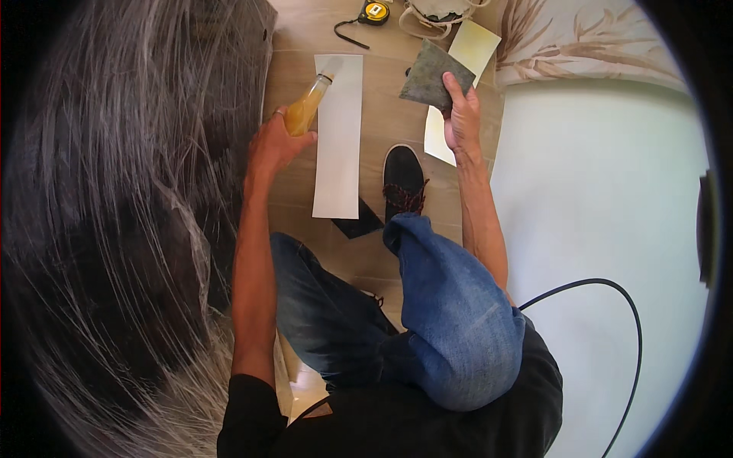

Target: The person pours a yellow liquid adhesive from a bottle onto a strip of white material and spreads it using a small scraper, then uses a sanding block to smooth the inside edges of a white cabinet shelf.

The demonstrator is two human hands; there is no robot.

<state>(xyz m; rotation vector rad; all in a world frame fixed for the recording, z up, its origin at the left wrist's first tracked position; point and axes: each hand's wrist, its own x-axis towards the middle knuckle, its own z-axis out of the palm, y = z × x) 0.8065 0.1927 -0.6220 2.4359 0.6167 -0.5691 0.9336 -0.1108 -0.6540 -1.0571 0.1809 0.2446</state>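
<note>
My left hand [276,146] is closed around a clear bottle [303,113] of yellow-orange liquid, its dark-ringed neck tilted up and to the right. The bottle's pale top overlaps the upper end of a long white strip [338,149] lying on the floor. In my right hand [463,122] is a flat, grey-green square piece [430,75], thumb on top and the other fingers mostly hidden beneath it. Under that hand and piece, a pale yellowish strip [475,49] shows on both sides. I cannot tell what the square piece is made of.
A yellow-and-black tape measure [374,12] and a bag with rope handles [437,14] are at the far side. Plastic sheeting [137,191] covers a dark bulk on the left. My shoe [403,179] and a dark flat piece [359,219] are near the white strip. A white wall [595,191] bounds the right.
</note>
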